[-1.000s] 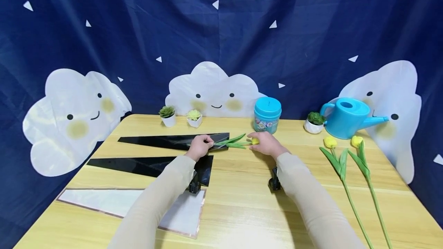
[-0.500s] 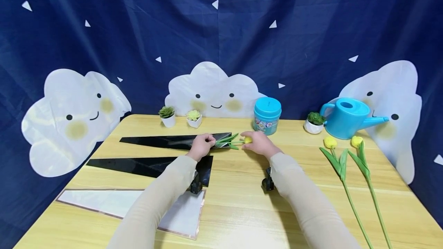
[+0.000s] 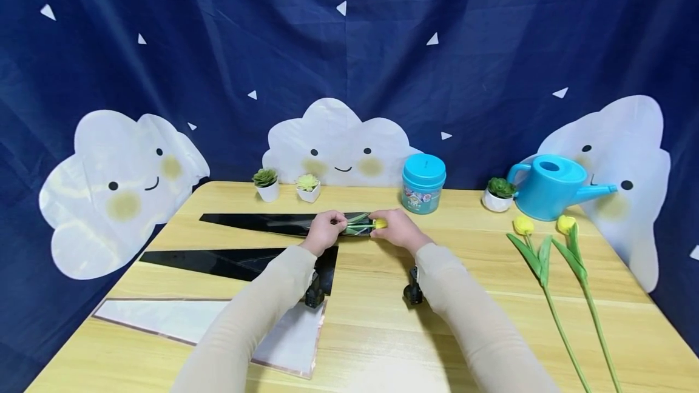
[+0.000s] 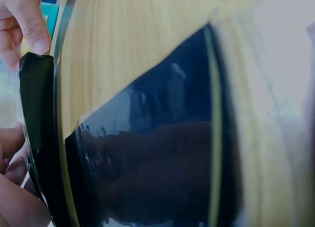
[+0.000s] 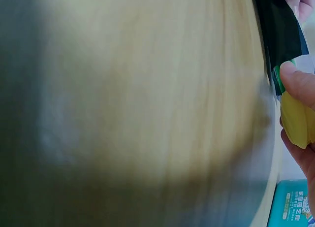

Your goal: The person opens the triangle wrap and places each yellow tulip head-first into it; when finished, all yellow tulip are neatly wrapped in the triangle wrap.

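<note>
In the head view my left hand point(image 3: 326, 230) pinches the wide end of a black tapered flower sleeve point(image 3: 262, 222), thumb against fingertips. A tulip lies in that mouth, its green leaves point(image 3: 357, 230) mostly within the sleeve. My right hand point(image 3: 400, 230) grips the tulip at its yellow bloom point(image 5: 294, 119), right at the sleeve's edge. From the right wrist, the thumb point(image 5: 299, 84) shows over the base of the bloom. The left wrist view catches the sleeve point(image 4: 38, 123) edge-on, with fingers of both hands along it. The lower stem is hidden inside.
A second black sleeve point(image 3: 207, 262) and a white one point(image 3: 158, 314) lie nearer. Two yellow tulips point(image 3: 546, 262) lie at the right. Along the back stand small potted succulents point(image 3: 266, 190), a turquoise tub point(image 3: 424, 190) and a blue watering can point(image 3: 551, 190).
My right hand has moved left with the tulip, and its leaves have slid into the sleeve. My left hand and the sleeve have shifted slightly to the right.
</note>
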`<state>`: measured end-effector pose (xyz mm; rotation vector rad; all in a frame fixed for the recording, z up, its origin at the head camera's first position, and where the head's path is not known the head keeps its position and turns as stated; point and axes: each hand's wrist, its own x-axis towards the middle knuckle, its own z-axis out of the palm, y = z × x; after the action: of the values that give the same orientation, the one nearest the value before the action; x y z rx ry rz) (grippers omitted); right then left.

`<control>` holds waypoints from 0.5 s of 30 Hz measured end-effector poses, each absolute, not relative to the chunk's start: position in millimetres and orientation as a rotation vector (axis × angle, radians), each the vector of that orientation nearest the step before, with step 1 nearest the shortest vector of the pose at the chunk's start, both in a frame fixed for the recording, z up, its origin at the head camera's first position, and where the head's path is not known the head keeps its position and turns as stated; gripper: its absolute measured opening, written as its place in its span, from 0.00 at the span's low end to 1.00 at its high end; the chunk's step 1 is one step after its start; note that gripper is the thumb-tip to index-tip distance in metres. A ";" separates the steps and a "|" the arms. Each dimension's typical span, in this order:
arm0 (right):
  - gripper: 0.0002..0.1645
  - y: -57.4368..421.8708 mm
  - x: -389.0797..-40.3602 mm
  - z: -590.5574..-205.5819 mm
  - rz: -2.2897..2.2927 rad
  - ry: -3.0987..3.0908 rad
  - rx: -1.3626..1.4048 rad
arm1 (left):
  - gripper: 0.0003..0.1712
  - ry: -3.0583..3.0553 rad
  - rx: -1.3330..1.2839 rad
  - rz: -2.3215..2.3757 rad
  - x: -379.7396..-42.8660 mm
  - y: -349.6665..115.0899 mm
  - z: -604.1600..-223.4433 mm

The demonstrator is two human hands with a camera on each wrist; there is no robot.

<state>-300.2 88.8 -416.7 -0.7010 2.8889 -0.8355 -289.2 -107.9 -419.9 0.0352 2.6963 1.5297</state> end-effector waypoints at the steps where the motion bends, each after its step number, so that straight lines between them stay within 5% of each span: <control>1: 0.26 88.9 -299.7 -416.4 -0.836 2.887 -0.705 | 0.06 2.691 0.038 1.534 -289.3 -107.3 -420.1; 15: 0.28 121.6 -298.1 -420.9 -1.126 2.777 -0.657 | 0.05 2.681 0.037 1.618 -293.3 -115.4 -424.0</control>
<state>-298.1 121.6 -420.9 -0.6572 2.7766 -1.1264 -293.3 -115.4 -424.0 0.0369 2.6814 1.6184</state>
